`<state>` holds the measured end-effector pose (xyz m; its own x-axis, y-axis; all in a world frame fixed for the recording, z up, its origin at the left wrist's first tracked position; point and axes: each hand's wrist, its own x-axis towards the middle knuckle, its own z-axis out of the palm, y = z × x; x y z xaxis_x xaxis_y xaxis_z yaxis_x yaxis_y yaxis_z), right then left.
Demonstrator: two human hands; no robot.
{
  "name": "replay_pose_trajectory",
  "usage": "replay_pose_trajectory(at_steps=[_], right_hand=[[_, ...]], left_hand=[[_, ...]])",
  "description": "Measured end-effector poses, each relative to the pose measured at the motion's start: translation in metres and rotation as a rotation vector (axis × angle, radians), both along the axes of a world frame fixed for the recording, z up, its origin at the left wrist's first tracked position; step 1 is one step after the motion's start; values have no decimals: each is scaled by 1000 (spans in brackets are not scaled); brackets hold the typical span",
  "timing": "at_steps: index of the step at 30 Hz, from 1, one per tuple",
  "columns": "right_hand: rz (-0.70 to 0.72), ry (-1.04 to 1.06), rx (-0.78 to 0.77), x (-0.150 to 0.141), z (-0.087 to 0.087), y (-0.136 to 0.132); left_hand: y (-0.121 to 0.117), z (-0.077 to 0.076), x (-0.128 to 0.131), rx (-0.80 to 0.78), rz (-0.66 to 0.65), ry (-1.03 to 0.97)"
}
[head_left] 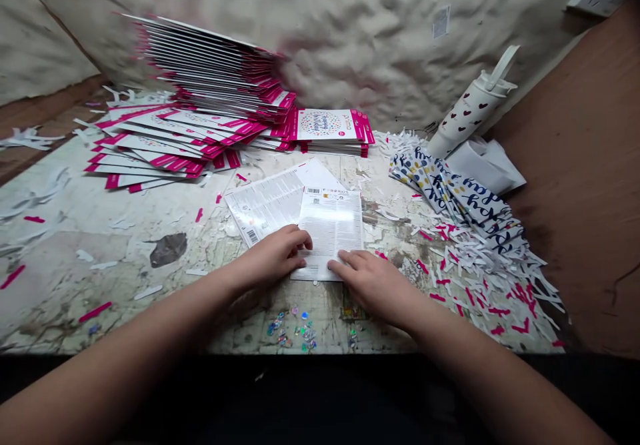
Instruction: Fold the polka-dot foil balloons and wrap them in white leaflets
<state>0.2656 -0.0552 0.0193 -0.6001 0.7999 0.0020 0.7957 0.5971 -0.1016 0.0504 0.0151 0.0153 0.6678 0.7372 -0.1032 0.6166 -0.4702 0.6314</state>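
Observation:
A white printed sheet with small text and a barcode (331, 231) lies on the table, overlapping a larger, glossy printed sheet (265, 203). My left hand (273, 257) grips the left edge of the smaller sheet with curled fingers. My right hand (375, 286) presses its fingertips on that sheet's lower edge. Behind them leans a tall stack of white cards with magenta edges (210, 75), and more cards lie fanned out (160, 141). A round-patterned card (325, 125) tops a low pile.
The worn, peeling table (100, 231) is littered with paper scraps. Shiny sequins (295, 330) lie near its front edge. At the right are navy-lettered printed strips (450, 191), shredded white and pink paper (493, 288), and a heart-patterned bottle (473, 105) lying tilted against a textured wall (360, 31).

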Motion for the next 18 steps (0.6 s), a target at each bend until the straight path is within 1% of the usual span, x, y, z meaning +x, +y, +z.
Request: replay_pose_trajectory(at_steps=[1,2,3,4,5,6,7,8,9,10,11,13,14,16,17,18], right_hand=[[3,-77,29,-5,0,-1],[-1,-150,62,-9,1,-2],[-2,-206,99,-12,3,-2],[-3,-236,146,-14,5,-2],[-7,-236,202,-15,9,-3],[-8,-208,269,-16,12,-4],[-5,-160,340,-16,16,-6],[1,-102,409,-17,19,-8],[10,-40,473,-17,21,-11],[15,16,528,-19,22,-14],[16,65,573,-20,22,-16],[-6,125,628,-25,20,-21],[-23,133,640,-27,19,-22],[-51,115,641,-30,18,-24],[-59,106,635,-31,19,-25],[-64,112,613,-30,20,-25]], left_hand=[[-4,3,-2,26,8,-46],[-10,7,-3,59,47,-87],[-18,10,-4,57,95,-117],[-27,14,-3,-24,139,-139],[-37,16,-1,-194,178,-167],[-45,18,2,-426,213,-222],[-52,18,4,-666,254,-316],[-56,18,7,-864,313,-450],[-59,17,10,-993,395,-600],[-59,16,13,-1048,495,-739],[-57,14,16,-1056,589,-843],[-53,13,22,-1070,731,-942],[-51,13,25,-1113,777,-974],[-49,15,30,-1262,838,-1063],[-49,16,32,-1336,848,-1109],[-48,18,33,-1374,839,-1143]])
